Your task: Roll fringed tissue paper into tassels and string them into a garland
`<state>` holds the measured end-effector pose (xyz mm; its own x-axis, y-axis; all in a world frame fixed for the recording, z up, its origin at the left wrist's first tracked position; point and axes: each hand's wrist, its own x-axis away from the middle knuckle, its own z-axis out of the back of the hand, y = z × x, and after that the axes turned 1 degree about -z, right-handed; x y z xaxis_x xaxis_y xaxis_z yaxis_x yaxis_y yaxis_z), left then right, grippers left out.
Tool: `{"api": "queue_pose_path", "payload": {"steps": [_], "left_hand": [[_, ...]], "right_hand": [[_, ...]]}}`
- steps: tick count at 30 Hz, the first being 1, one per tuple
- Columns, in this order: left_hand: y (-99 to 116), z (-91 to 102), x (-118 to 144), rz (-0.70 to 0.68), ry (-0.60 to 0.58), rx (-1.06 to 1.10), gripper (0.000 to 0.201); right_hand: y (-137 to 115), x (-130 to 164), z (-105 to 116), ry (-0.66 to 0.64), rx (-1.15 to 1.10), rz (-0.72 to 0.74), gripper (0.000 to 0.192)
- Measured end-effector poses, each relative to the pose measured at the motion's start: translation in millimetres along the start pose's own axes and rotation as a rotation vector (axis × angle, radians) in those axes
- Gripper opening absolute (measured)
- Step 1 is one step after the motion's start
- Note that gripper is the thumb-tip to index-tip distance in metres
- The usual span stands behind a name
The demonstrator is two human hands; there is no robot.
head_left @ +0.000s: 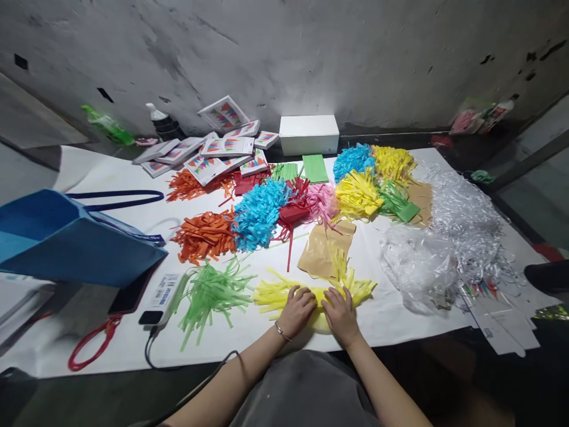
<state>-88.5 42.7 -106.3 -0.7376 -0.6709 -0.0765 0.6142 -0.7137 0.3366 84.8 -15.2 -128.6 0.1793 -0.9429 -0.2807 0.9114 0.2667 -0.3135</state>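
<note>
Yellow fringed tissue paper (pixel 271 295) lies on the white table cover at the near edge, its cut strips fanning out to left and right. On its middle rest both my hands, close together. My left hand (pixel 299 308), with a bracelet at the wrist, has its fingers bent over the paper. Beside it my right hand (pixel 340 314) presses on the same paper, fingers curled. Whether the fingertips pinch the paper or only lie on it is hard to see. A light green fringed tissue bundle (pixel 213 296) lies to the left. Behind my hands is a brown paper envelope (pixel 326 249).
Orange (pixel 207 237), blue (pixel 260 213) and yellow tassel bundles (pixel 359 194) fill the table's middle. A white box (pixel 309 135) and several flat packs (pixel 226 147) stand behind. Left are a blue bag (pixel 80 243) and a power bank (pixel 162 299); right, clear plastic (pixel 418 267) and silvery strips (pixel 462 213).
</note>
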Motion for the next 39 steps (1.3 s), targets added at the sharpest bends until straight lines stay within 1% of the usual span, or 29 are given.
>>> {"api": "queue_pose_path", "payload": {"steps": [3,5,8,10,12,15,18,20,21,24,26,28,30,32,34,37,39], "left_hand": [[-4,0.3,4,-0.055,-0.058,0.003,0.019],[-4,0.6,6,-0.026,-0.084,-0.006,0.017],[0,1.4,6,0.115,-0.057,-0.018,0.018],[3,3.0,2,0.245,-0.024,-0.049,0.020],[4,5.1,-4,0.348,-0.017,-0.090,0.022],[4,8.0,-12,0.438,-0.059,-0.107,0.025],[1,9.1,-18,0.469,-0.112,-0.087,0.029],[-1,9.1,-21,0.465,-0.133,-0.083,0.030],[-2,9.0,-22,0.463,-0.138,-0.083,0.029],[-4,9.9,-23,0.464,-0.141,-0.085,0.029],[-3,11.5,-22,0.473,-0.137,-0.089,0.026],[0,12.6,-18,0.427,-0.075,-0.096,0.022],[2,11.2,-13,0.301,0.030,-0.105,0.024],[4,6.5,-9,0.169,0.114,-0.113,0.017],[2,0.0,-5,0.101,0.139,-0.118,0.007],[-3,-7.9,-3,0.046,0.138,-0.116,0.006],[-6,-9.6,-1,0.016,0.127,-0.114,0.009]], "right_hand": [[1,7,-2,-0.017,-0.012,-0.005,0.018],[2,10,-1,-0.017,-0.018,-0.026,0.017],[1,5,3,-0.015,0.013,-0.127,0.013],[1,-5,6,-0.032,0.050,-0.200,0.014],[1,-18,6,-0.046,0.081,-0.245,0.016],[5,-34,5,-0.054,0.112,-0.282,0.020],[8,-40,7,-0.048,0.129,-0.297,0.019],[7,-38,10,-0.039,0.127,-0.280,0.012],[7,-35,11,-0.041,0.116,-0.243,0.009],[6,-26,10,-0.059,0.047,-0.041,0.006],[7,-20,6,-0.062,0.012,0.051,0.004],[8,-18,2,-0.053,0.005,0.054,0.008],[9,-17,0,-0.044,0.003,0.033,0.010],[7,-16,0,-0.034,-0.002,0.016,0.008],[4,-15,-1,-0.028,-0.004,0.012,0.007],[0,-12,-4,-0.031,-0.002,0.036,0.007],[2,-8,-6,-0.031,-0.003,0.057,0.008]]}}
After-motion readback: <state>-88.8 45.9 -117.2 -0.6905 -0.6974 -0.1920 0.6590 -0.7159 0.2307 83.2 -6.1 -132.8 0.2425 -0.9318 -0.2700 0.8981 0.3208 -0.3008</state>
